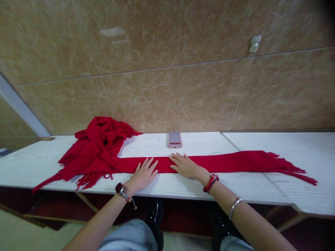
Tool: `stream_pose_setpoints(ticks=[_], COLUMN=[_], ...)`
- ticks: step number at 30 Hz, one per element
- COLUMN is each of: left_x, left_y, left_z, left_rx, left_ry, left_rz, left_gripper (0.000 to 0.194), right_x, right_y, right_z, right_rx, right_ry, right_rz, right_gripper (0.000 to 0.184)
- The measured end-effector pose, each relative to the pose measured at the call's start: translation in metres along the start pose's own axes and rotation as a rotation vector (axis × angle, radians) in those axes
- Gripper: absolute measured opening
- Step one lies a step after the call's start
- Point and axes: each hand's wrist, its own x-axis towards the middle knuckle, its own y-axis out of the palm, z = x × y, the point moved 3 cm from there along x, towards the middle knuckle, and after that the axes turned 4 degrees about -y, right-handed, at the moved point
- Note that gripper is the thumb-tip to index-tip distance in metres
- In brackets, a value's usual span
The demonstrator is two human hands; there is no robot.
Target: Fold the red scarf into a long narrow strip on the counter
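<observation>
A long red fringed scarf [235,161] lies stretched flat along the white table [199,188], its fringe at the far right. More red scarves lie bunched in a heap [99,146] at the left. My left hand [144,173] rests flat on the scarf's middle, fingers spread, a watch and beaded bracelet on its wrist. Just to the right, my right hand [185,165] also lies flat on the scarf with fingers stretched out, red cords and a silver bangle on its forearm. Neither hand grips anything.
A pink phone [174,139] lies on the table against the brown marble wall [183,87], just beyond my hands. A seam [243,153] divides the table from a second tabletop on the right. My knees and dark shoes show under the table edge.
</observation>
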Motion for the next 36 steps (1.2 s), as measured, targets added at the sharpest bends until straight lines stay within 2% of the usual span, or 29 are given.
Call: stream_pose_setpoints(ticks=[3, 8, 11, 15, 18, 20, 23, 27, 30, 32, 36], left_x=[0.003, 0.006, 0.007, 0.012, 0.017, 0.02, 0.025, 0.031, 0.031, 0.028, 0.022], left_y=[0.0, 0.0, 0.001, 0.0, -0.009, -0.016, -0.021, -0.019, -0.016, -0.015, -0.016], left_z=[-0.009, -0.011, -0.009, -0.01, -0.017, -0.02, -0.018, -0.012, -0.011, -0.012, -0.017], left_rx=[0.008, -0.02, -0.019, 0.004, 0.027, 0.049, 0.09, 0.111, 0.118, 0.112, 0.106], left_ry=[0.064, 0.079, 0.075, 0.087, 0.22, 0.336, 0.405, 0.41, 0.372, 0.36, 0.449], left_rz=[-0.014, 0.099, 0.115, 0.066, -0.031, -0.043, -0.042, -0.09, -0.161, -0.188, -0.168], left_gripper=[0.048, 0.05, 0.05, 0.051, 0.046, 0.042, 0.051, 0.045, 0.043, 0.041, 0.033], right_x=[-0.008, -0.038, -0.064, -0.106, -0.131, -0.136, -0.122, -0.087, -0.069, -0.062, -0.059], right_y=[-0.002, -0.004, -0.003, -0.002, -0.005, -0.012, -0.027, -0.04, -0.041, -0.039, -0.039], right_z=[-0.009, -0.039, -0.064, -0.107, -0.135, -0.141, -0.124, -0.064, -0.027, -0.015, -0.011], right_rx=[-0.004, -0.102, -0.17, -0.251, -0.285, -0.276, -0.182, 0.031, 0.091, 0.066, -0.012], right_ry=[0.012, 0.011, 0.034, 0.17, 0.293, 0.345, 0.288, 0.02, -0.106, -0.119, -0.126], right_rz=[-0.007, 0.043, 0.031, 0.002, 0.004, -0.024, -0.093, -0.077, -0.037, -0.038, -0.025], right_gripper=[0.054, 0.046, 0.043, 0.043, 0.042, 0.042, 0.044, 0.046, 0.044, 0.042, 0.048])
